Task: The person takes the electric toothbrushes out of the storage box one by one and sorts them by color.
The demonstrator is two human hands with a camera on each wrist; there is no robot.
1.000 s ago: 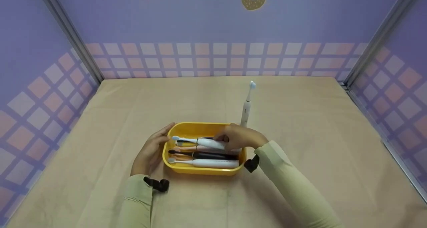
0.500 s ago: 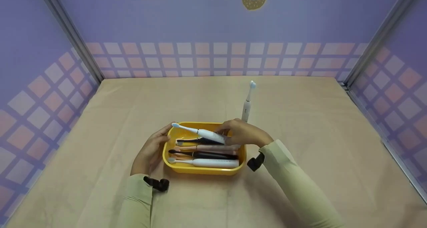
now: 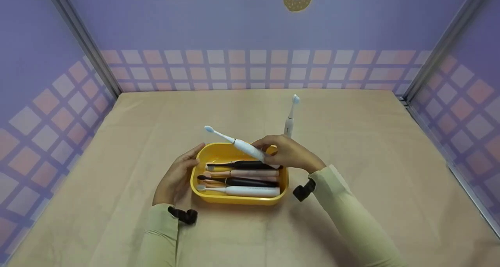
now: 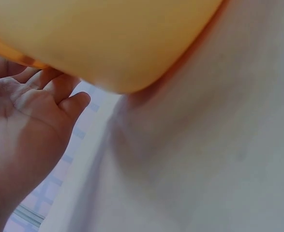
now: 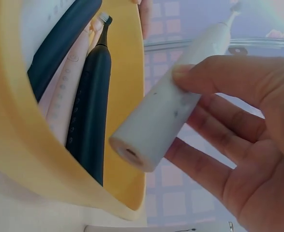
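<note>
My right hand [image 3: 287,153] pinches a white electric toothbrush [image 3: 247,148] by its handle between thumb and fingers. The brush tilts over the far side of a yellow tub [image 3: 238,200], head up and to the left. In the right wrist view the toothbrush [image 5: 156,121] shows its round base toward the camera. My left hand [image 3: 177,177] holds the tub's left end, thumb at the rim and fingers round the far corner. Inside lie a black toothbrush [image 3: 250,165], a pink one [image 3: 254,173], another black one [image 3: 250,182] and a white one [image 3: 254,191].
Another white electric toothbrush [image 3: 289,126] lies on the beige cloth [image 3: 351,142] beyond my right hand, partly hidden by it. Purple walls with pink and white squares [image 3: 258,63] and metal edge posts enclose the table at the back and sides.
My right hand has lifted the white toothbrush up out of the tub and away from me, tilting its head upward. The black toothbrush beneath is now uncovered. My left hand stays in place.
</note>
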